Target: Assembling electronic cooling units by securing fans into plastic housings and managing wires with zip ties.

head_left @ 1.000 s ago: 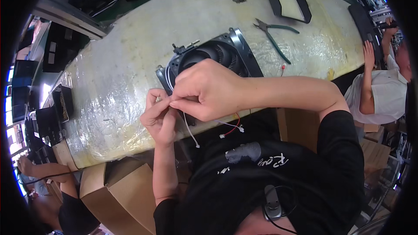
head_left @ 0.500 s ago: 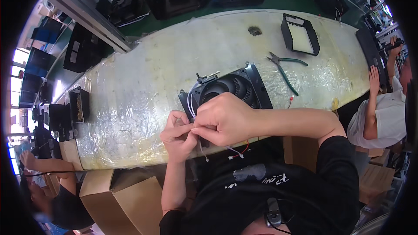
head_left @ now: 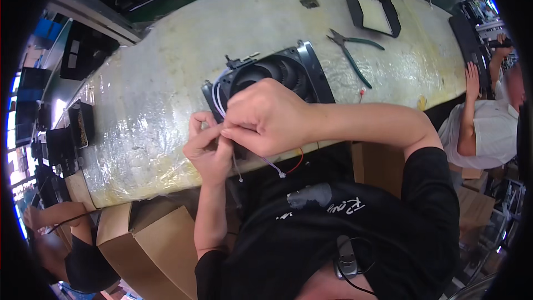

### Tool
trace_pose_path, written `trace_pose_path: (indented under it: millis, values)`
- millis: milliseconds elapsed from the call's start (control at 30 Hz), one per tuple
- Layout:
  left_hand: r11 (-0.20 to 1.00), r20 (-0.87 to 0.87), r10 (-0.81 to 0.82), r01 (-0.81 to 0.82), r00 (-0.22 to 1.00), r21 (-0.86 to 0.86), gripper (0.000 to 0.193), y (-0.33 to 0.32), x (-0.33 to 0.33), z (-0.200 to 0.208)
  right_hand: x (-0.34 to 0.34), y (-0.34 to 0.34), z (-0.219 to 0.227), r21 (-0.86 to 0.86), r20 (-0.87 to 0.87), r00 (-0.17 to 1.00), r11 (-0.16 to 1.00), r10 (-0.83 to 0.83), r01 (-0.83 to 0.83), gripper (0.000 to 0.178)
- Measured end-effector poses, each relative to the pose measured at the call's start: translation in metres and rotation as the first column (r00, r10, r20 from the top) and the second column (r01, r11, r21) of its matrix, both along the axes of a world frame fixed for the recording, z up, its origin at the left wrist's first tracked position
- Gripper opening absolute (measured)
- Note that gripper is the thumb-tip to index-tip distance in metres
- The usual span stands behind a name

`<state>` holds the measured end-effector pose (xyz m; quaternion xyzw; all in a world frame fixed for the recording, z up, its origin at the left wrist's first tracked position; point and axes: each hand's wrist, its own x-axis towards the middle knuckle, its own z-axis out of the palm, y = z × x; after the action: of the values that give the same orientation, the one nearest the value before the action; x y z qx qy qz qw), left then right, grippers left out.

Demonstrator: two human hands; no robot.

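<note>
A black fan unit (head_left: pixel 288 69) with a round finned blower and a metal edge lies on the wrapped worktop in front of me. White wires (head_left: pixel 217 99) run from its left side down to my fingers. My left hand (head_left: pixel 208 150) pinches the wires, its fingers curled. My right hand (head_left: pixel 272 115) reaches across the unit's near side, its thumb and fingertips closed on the wires against the left fingertips. What lies right between the fingertips is hidden. Below the hands hang loose wire ends with small white connectors (head_left: pixel 282 175), and a red wire (head_left: pixel 300 161).
Green-handled cutting pliers (head_left: pixel 355 58) lie right of the unit, near a black tray (head_left: pixel 397 25) with pale contents. A black bin (head_left: pixel 83 125) of small parts stands far left. Cardboard boxes (head_left: pixel 161 244) sit below the table edge. Co-workers are at both sides.
The whole view has shifted, so the worktop and hands appear higher and further left. Both hands keep their pinch beside the fan unit; only slight finger movement shows.
</note>
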<state>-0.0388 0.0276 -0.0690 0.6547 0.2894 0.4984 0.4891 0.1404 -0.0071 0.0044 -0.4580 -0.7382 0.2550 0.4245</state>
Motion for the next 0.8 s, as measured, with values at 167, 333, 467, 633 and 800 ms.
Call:
trace_pose_path:
  millis: [167,333,467,633,800]
  values:
    - [0.998,0.001,-0.04,0.04,0.999,-0.049,0.017,0.002,-0.004,-0.006,0.018,-0.002,0.01,0.035,-0.109,0.994,0.999,-0.025,0.029,0.005]
    - [0.988,-0.063,-0.121,0.127,0.991,0.092,0.015,0.01,-0.012,0.014,0.147,-0.072,-0.031,0.219,0.309,0.633,0.701,-0.71,0.679,0.03]
    - [0.985,0.168,-0.167,0.173,0.972,-0.021,0.009,0.014,-0.009,0.008,0.172,-0.101,-0.065,0.33,0.704,0.307,0.677,-0.641,0.658,0.05]
    - [0.987,0.262,-0.12,0.143,0.958,-0.071,0.01,0.016,-0.012,0.006,0.187,-0.104,-0.08,0.216,0.634,0.431,0.683,-0.642,0.698,0.044]
    - [0.986,0.236,-0.093,0.122,0.967,-0.11,0.008,0.014,-0.01,0.012,0.179,-0.119,-0.066,0.05,0.217,0.447,0.467,-0.868,0.883,0.037]
